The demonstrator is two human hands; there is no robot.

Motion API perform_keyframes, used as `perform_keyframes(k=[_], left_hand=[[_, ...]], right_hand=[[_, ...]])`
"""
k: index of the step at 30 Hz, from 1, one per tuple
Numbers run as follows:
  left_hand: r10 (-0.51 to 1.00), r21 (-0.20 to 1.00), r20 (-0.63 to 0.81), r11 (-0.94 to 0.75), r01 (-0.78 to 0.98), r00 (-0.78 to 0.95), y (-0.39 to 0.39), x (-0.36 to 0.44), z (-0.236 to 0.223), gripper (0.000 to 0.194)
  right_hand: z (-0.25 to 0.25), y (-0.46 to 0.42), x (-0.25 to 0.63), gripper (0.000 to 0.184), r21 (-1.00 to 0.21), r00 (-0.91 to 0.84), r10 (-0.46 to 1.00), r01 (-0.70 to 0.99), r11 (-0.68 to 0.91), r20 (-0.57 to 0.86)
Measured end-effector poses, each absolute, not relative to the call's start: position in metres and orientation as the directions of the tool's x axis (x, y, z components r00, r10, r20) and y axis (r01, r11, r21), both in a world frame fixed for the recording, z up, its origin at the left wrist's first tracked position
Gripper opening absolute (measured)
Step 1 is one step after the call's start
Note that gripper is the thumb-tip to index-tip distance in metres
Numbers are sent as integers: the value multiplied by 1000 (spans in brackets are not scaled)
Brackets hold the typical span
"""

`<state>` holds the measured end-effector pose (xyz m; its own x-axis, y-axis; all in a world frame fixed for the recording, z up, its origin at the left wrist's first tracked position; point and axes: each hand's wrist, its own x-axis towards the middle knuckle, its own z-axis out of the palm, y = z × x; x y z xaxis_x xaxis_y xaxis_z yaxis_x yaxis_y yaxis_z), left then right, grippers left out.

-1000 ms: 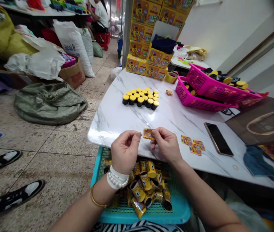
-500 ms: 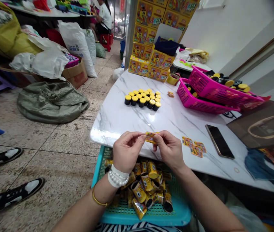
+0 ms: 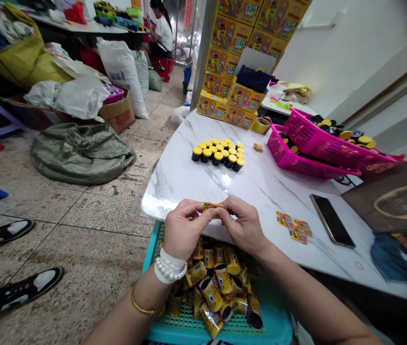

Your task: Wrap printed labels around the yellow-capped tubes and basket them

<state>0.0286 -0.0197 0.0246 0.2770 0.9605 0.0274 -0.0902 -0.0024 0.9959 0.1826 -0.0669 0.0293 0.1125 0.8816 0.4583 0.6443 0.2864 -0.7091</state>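
My left hand [image 3: 181, 229] and my right hand [image 3: 242, 225] meet over the table's near edge. Both pinch a small yellow-orange printed slip [image 3: 210, 206], mostly covered by my fingers. Below them, a turquoise basket [image 3: 273, 330] holds many small cups in yellow printed wrapping [image 3: 224, 279], some showing dark open ends. Similar-looking printed slips [image 3: 298, 231] lie on the table right of my right hand. Farther back on the white marbled table [image 3: 174, 182], black cups with yellow lids [image 3: 217, 157] stand upright in a close group.
A phone [image 3: 332, 220] and a brown paper bag [image 3: 386, 191] lie to the right. Pink baskets [image 3: 318, 139] of black and yellow parts are stacked behind them. Yellow printed boxes [image 3: 232, 62] form a tall stack at the back. A seated person [image 3: 162, 31] is far off.
The view has shifted slightly, so the surroundings sit a little lower and farther right. My hands have drawn closer together around the slip, and less of it shows.
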Motion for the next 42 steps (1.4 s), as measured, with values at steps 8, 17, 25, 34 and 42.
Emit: perform_keyframes(k=[8, 17, 25, 34, 42], left_hand=[[964, 929, -173, 228, -290, 204, -1, 6, 22, 21], [980, 979, 197, -199, 47, 33, -3, -7, 18, 9], [945, 872, -303, 328, -365, 124, -1, -11, 22, 25], [839, 660, -392, 543, -520, 377, -7, 2, 34, 30], [779, 596, -370, 617, -514, 506, -12, 9, 34, 25]], right_hand=[[66, 30, 204, 17, -344, -177, 777, 822, 455, 605], [60, 145, 227, 19, 199, -465, 841, 884, 424, 276], [63, 83, 210, 37, -316, -308, 846, 827, 464, 436], [51, -37, 195, 29, -976, 57, 998, -218, 4, -9], [57, -51, 192, 25, -992, 101, 988, 57, 112, 117]])
